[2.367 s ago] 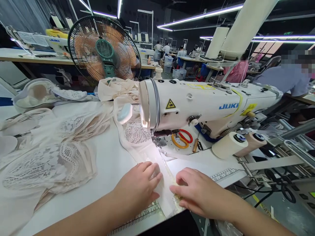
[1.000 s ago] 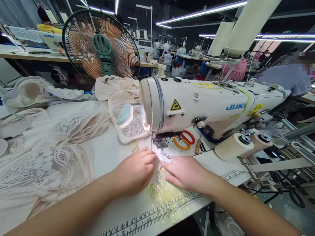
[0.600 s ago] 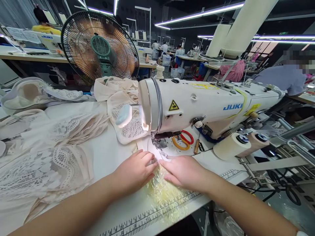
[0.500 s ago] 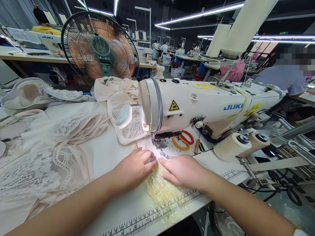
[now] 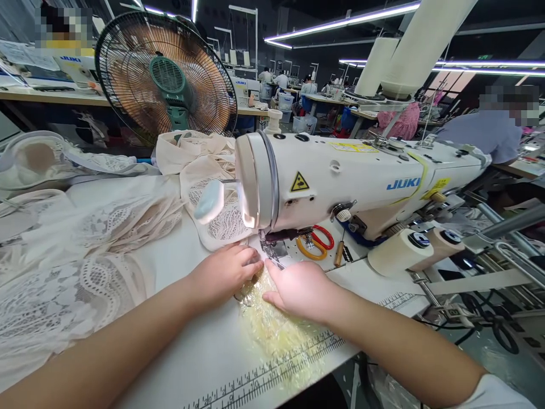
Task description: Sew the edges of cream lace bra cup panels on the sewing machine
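My left hand [image 5: 223, 274] has its fingers bent and close together; I cannot tell if they pinch cloth, because they cover what is under them. My right hand [image 5: 300, 289] lies low, with the forefinger and thumb spread apart, the forefinger pointing to the presser foot [image 5: 269, 247]. Below the right thumb, a yellowish clear film [image 5: 275, 332] is on the desk [image 5: 183, 346], partly over a printed ruler scale [image 5: 255, 387]. The cream lace garment [image 5: 230, 220] lies just beyond my left fingers, partly hidden by the head of the JUKI sewing machine [image 5: 315, 176]. Under the machine arm are scissors [image 5: 315, 257] with orange and red handles, a wooden-handled tool [image 5: 339, 254] and a blade [image 5: 348, 254]. Farther right stand two thread cones [image 5: 394, 255]; more lace garments [image 5: 63, 301] are spread at left, and a large fan [image 5: 168, 74] stands behind.
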`<state>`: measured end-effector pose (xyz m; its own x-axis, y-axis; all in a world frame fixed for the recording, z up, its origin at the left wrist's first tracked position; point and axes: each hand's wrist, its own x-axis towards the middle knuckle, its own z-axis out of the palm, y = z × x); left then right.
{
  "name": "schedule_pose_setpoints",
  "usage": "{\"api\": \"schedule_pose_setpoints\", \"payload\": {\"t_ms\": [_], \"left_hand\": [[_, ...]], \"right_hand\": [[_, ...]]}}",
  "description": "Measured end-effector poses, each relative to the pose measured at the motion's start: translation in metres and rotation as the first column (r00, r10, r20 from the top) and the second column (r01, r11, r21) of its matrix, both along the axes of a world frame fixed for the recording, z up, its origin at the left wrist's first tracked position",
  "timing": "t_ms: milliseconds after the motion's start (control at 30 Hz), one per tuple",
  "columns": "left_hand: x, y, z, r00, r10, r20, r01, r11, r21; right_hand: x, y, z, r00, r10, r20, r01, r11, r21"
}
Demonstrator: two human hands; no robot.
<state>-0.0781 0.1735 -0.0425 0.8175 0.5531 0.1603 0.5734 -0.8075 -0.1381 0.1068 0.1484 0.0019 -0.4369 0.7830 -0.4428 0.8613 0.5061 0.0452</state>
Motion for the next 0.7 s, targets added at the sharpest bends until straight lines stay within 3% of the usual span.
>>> {"api": "schedule_pose_setpoints", "payload": {"t_ms": [300, 433, 567, 633, 700], "left_hand": [[0.0, 0.009, 0.004, 0.991, 0.071, -0.109, -0.055, 0.989, 0.137], [-0.001, 0.008, 0.003, 0.993, 0.081, -0.086, -0.064, 0.98, 0.187], [0.0, -0.007, 0.002, 0.995, 0.089, -0.032, -0.074, 0.942, 0.329], [-0.001, -0.015, 0.004, 0.986, 0.166, 0.02, -0.16, 0.906, 0.391], [-0.005, -0.015, 0.007, 0.933, 0.354, 0.07, -0.355, 0.867, 0.351]], "right_hand": [[-0.002, -0.008, -0.009, 0.999, -0.025, 0.04, 0.024, 0.999, 0.023], [0.006, -0.016, -0.022, 0.997, 0.005, -0.077, 0.004, 0.993, 0.114], [0.023, -0.027, -0.044, 0.973, 0.099, -0.208, -0.043, 0.965, 0.26], [0.031, -0.03, -0.056, 0.944, 0.173, -0.281, -0.065, 0.932, 0.356], [0.037, -0.031, -0.066, 0.902, 0.248, -0.353, -0.069, 0.89, 0.45]]}}
